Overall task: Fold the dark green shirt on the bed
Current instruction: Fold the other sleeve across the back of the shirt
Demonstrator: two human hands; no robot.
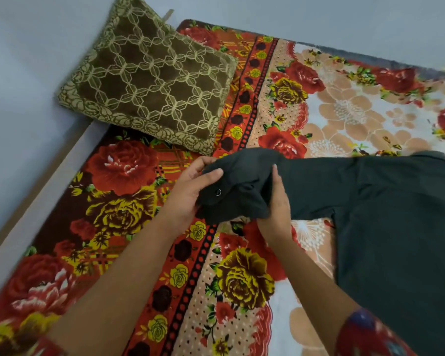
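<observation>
The dark green shirt [385,217] lies spread on the bed's flowered blanket [129,176], its body at the right and one long sleeve stretched toward the left. The sleeve's cuff end [231,191] is bunched, with a small dark button showing. My left hand [190,194] grips the cuff from the left, thumb on top. My right hand [275,209] pinches the sleeve just to the right of the cuff, fingers under the cloth. The shirt's right part runs out of view.
A brown and gold patterned pillow [152,83] lies at the head of the bed, just beyond the cuff. The bed's pale edge [36,191] and a grey wall [23,73] border the left side.
</observation>
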